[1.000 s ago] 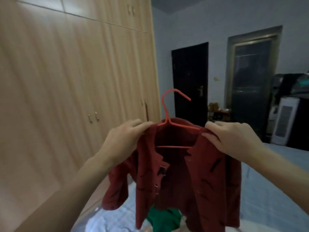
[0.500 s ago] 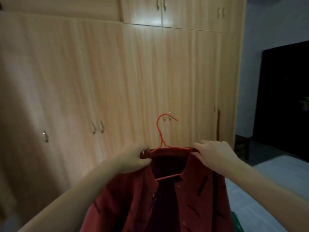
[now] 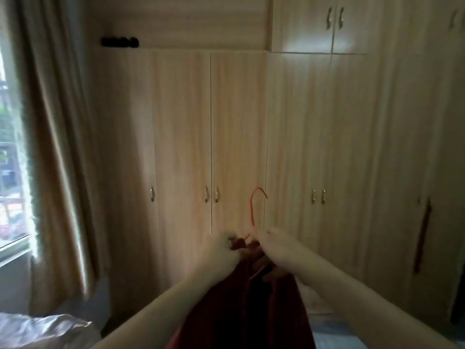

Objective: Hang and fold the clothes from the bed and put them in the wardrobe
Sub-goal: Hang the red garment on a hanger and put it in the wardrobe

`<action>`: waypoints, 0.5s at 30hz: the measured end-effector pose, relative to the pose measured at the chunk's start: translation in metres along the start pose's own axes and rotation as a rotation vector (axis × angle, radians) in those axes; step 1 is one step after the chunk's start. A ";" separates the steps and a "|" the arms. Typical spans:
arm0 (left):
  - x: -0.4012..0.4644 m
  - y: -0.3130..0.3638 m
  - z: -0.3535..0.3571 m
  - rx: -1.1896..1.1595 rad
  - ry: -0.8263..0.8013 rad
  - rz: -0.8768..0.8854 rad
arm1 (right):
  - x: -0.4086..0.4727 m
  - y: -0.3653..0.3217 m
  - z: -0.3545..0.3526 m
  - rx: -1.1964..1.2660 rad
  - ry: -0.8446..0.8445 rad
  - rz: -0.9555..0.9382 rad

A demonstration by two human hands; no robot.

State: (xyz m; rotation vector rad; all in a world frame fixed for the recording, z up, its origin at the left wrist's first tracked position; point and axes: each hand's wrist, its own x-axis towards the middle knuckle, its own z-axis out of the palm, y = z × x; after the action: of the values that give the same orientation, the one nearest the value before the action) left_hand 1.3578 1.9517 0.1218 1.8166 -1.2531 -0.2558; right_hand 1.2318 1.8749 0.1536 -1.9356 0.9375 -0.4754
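Note:
A dark red shirt [image 3: 241,311] hangs on a thin red wire hanger [image 3: 252,210], whose hook stands upright in front of the wardrobe [image 3: 239,134]. My left hand [image 3: 219,253] grips the shirt's left shoulder near the collar. My right hand [image 3: 276,248] grips the right shoulder, close beside the left hand. The hanger's lower bar is mostly hidden inside the shirt. All the light wooden wardrobe doors are closed, with small metal handles [image 3: 211,194] at mid height.
A beige curtain [image 3: 57,159] and a bright window [image 3: 10,147] fill the left side. A pale pillow or bedding [image 3: 42,331] lies at the lower left; blue bed sheet [image 3: 327,336] shows at the lower right. Upper cupboards [image 3: 332,23] sit above the wardrobe.
My view has swung left from the dark door to the wardrobe and window. My hands have drawn closer together on the shirt's shoulders, and the hanger has stayed in the shirt.

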 end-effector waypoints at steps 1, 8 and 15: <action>-0.008 -0.001 0.009 -0.042 0.010 -0.016 | 0.001 -0.005 0.006 -0.048 -0.034 -0.007; -0.052 -0.053 0.080 -0.079 -0.107 -0.016 | 0.013 0.027 0.028 -0.127 -0.272 0.178; -0.042 -0.136 0.100 0.129 -0.065 0.235 | 0.034 0.070 0.028 -0.217 -0.191 0.102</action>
State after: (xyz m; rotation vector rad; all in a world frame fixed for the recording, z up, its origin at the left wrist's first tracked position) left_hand 1.3666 1.9451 -0.0517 1.7596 -1.5449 -0.1062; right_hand 1.2417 1.8435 0.0779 -2.0726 0.9890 -0.1301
